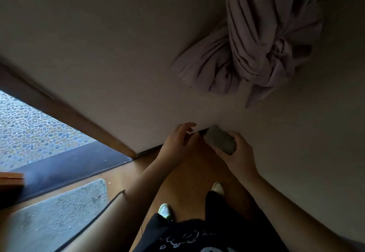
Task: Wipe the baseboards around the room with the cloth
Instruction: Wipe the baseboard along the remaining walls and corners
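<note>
Honestly, only the head view to go on, so here goes. The right hand [238,149] is gripping a bunched-up grey-green knitted cloth [220,140], fingers curled round its lower end, and the cloth's upper tip is sitting down in the corner where the two pale walls meet, right by the thin dark baseboard strip [147,151] running along the bottom of the left wall. The left hand [178,143] is hovering just beside it, fingers loosely spread, holding nothing, fingertips near the wall.

What could go wrong, I'm guessing: the cloth is wadded into a fat lump, so it may be skimming over the strip's top edge and missing the tight corner. Also the knotted mauve fabric curtain [254,48] is hanging right above, so a head or shoulder could be bumping it when leaning in. It's dim too, so missed dust is likely.

Orientation: the cloth's long axis is running diagonally, from the palm at lower right up to the corner at upper left, free end pointing into the corner.
</note>
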Tool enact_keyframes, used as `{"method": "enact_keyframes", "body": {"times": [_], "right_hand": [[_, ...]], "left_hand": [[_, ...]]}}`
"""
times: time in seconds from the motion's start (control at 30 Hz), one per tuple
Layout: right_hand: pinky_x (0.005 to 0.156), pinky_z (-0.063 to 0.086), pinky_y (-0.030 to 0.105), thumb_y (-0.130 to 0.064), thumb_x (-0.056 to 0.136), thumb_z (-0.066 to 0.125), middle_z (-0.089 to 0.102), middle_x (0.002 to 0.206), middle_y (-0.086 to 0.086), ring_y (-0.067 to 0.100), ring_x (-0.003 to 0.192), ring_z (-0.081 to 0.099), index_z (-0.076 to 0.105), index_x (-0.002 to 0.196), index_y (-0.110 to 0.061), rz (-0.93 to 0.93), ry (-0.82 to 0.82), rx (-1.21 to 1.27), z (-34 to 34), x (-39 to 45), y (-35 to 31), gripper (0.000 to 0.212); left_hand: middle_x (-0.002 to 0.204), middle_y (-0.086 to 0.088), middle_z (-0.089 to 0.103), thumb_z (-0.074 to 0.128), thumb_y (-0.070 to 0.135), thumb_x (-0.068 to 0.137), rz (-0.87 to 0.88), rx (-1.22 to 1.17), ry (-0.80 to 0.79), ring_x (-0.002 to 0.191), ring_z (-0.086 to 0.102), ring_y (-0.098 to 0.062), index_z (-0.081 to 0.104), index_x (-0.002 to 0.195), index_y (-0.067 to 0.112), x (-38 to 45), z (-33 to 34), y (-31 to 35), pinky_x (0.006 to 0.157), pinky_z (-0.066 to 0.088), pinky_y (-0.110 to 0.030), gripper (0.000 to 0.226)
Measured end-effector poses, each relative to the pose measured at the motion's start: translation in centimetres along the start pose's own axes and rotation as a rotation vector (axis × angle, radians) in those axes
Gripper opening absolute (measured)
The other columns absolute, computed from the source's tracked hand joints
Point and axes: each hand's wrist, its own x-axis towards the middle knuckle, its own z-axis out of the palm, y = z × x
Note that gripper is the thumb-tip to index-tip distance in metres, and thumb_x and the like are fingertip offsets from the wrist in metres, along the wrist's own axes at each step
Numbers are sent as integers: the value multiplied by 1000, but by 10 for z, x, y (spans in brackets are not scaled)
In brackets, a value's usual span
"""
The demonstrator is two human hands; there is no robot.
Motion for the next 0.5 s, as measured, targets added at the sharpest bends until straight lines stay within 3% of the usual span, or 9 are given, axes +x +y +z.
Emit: {"method": "enact_keyframes", "body": {"times": [0.13,0.23,0.37,0.5], "right_hand": [[76,45,3,-33,79,81,58,105,-25,-16,98,56,58,117,-28,26,-16,31,-17,32,29,45],[73,45,4,-35,79,81,62,104,-15,-5,92,59,60,119,-22,60,-22,-2,-28,48,48,47],[69,43,3,-32,78,82,62,101,-9,4,90,59,61,115,-18,88,-11,-53,-41,65,67,45],[67,42,7,-30,78,83,62,98,-7,7,87,60,61,113,-19,116,8,-66,-48,75,83,43]], "left_hand": [[118,10,50,51,36,100,-139,-8,256,98,54,-3,49,135,30,45,35,9,70,37,-9,35],[119,5,54,49,34,101,-237,-43,351,96,55,-6,49,136,26,89,57,30,71,41,-14,35],[117,-3,61,51,30,99,-162,132,342,104,58,-21,57,126,18,127,72,43,88,49,-38,30],[125,-4,59,48,29,100,-103,395,193,110,57,-25,56,128,21,130,87,28,94,42,-39,30]]}}
